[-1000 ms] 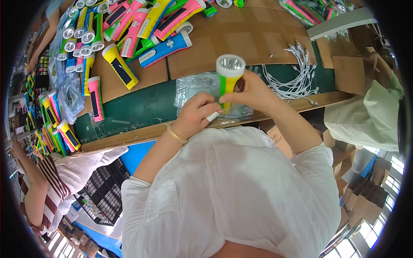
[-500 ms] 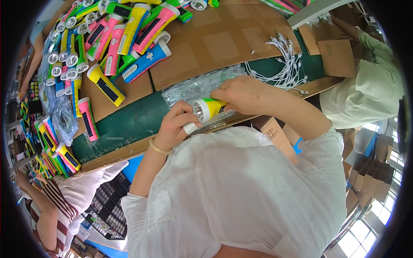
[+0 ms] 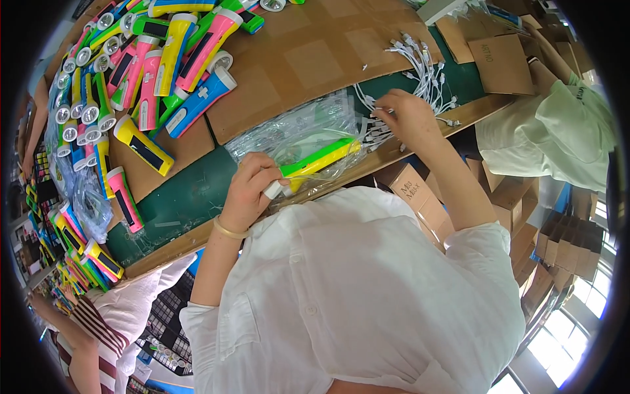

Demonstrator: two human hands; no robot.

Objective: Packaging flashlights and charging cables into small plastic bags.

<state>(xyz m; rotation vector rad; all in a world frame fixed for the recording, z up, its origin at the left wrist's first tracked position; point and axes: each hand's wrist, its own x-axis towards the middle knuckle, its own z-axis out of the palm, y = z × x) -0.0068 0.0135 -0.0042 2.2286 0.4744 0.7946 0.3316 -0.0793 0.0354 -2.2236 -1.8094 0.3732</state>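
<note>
My left hand (image 3: 252, 184) is closed around the white head end of a green and yellow flashlight (image 3: 325, 159). The flashlight's body points to the right, and clear plastic film lies around its far part. Beneath and behind it, flat clear plastic bags (image 3: 289, 125) are spread on the table. My right hand (image 3: 408, 120) is off the flashlight, over the near ends of a bundle of white cables (image 3: 420, 65). Its thumb and forefinger are bent but apart, close to the cables; no lifted cable shows between them.
Many colourful flashlights (image 3: 197, 105) are heaped at the left and far left, some on brown cardboard (image 3: 302, 52). A raised board edge (image 3: 453, 131) runs along the table's near side. An open carton (image 3: 502, 65) stands right, beside a person in pale green (image 3: 545, 125). Another person's striped sleeve (image 3: 98, 325) shows lower left.
My right hand has let go of the flashlight and moved right to the white cables. The flashlight has turned sideways in my left hand, its length now showing inside clear film.
</note>
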